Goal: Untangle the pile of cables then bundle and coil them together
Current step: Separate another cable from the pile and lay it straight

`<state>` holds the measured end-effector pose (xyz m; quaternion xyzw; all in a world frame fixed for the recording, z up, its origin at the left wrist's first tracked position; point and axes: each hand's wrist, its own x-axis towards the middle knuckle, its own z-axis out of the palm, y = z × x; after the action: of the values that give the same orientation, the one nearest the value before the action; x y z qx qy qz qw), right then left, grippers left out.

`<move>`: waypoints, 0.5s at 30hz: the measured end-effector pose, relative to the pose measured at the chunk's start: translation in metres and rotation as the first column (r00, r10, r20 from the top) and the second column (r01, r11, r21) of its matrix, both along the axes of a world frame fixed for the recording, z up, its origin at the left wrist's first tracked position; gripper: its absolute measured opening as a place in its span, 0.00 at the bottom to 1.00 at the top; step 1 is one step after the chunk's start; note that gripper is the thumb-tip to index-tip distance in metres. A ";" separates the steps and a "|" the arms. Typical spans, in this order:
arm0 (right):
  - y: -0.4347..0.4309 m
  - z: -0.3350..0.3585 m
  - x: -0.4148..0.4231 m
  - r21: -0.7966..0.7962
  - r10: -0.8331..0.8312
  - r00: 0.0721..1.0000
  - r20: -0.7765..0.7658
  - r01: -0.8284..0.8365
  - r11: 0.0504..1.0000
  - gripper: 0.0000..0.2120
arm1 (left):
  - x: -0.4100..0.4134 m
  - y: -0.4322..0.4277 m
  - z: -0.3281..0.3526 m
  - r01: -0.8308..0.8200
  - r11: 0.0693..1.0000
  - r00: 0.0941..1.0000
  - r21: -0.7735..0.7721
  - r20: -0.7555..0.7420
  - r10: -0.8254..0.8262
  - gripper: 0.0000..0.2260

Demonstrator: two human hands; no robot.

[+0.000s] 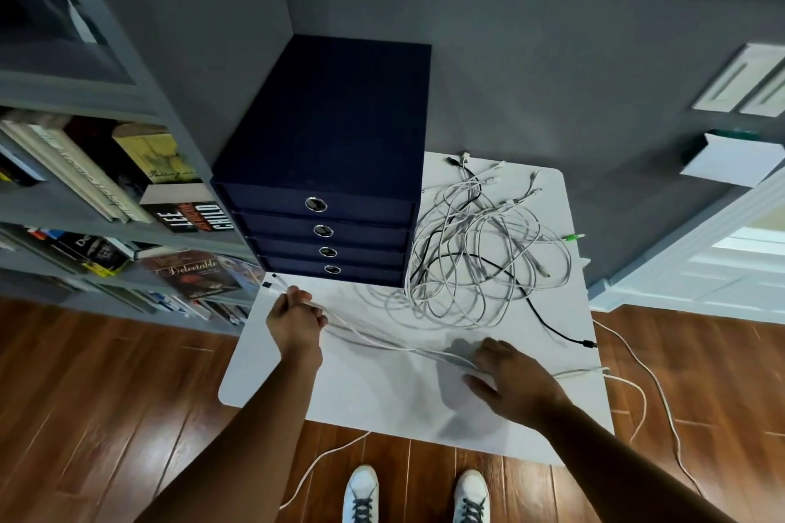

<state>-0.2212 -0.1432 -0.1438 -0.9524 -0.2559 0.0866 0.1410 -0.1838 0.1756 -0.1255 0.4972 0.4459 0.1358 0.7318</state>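
The left hand [297, 321] grips a bunch of white cables [382, 338] at the worktop's [374, 403] left edge, their plugs poking out past the fingers. The strands run across to the right hand [514, 382], which lies over them, blurred, so I cannot tell whether it pinches them or only rests there. The tangled pile [475, 263] lies behind, just beside the drawers [331, 140], with some cables trailing to the floor [106, 395].

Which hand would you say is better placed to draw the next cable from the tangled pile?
Probably the right hand: it is nearer the pile, while the left hand is busy gripping the gathered cable ends.
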 end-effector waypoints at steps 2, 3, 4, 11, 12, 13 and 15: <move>0.020 0.003 0.001 0.046 0.020 1.000 0.021 -0.021 0.999 0.20 | -0.001 -0.008 0.004 0.039 0.999 0.999 -0.010 0.012 -0.038 0.15; 0.034 0.007 0.001 0.075 0.045 0.999 0.012 -0.046 0.996 0.21 | -0.002 -0.013 0.006 0.052 0.998 0.998 -0.028 0.019 -0.052 0.15; 0.050 0.012 0.003 0.098 0.071 0.997 -0.009 -0.070 0.993 0.22 | -0.003 -0.018 0.008 0.062 0.997 0.998 -0.049 0.027 -0.061 0.15; 0.136 0.033 0.019 0.242 -0.068 0.949 -0.309 0.147 0.959 0.16 | -0.010 -0.048 0.009 0.108 0.981 0.994 -0.160 0.047 -0.102 0.14; 0.136 0.034 0.021 0.262 -0.090 0.927 -0.365 0.195 0.945 0.15 | -0.010 -0.048 0.008 0.116 0.984 0.993 -0.139 0.038 -0.112 0.14; 0.134 0.034 0.022 0.269 -0.098 0.918 -0.385 0.213 0.939 0.14 | -0.010 -0.046 0.008 0.134 0.986 0.991 -0.103 0.020 -0.133 0.14; 0.127 0.035 0.024 0.247 -0.096 0.917 -0.387 0.204 0.947 0.13 | -0.011 -0.042 0.007 0.168 0.984 0.986 -0.050 -0.001 -0.168 0.13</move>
<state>-0.1977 -0.0167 -0.1092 -0.9060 -0.1600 0.2158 0.3272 -0.1943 0.1336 -0.1189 0.5151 0.4075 0.0611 0.7516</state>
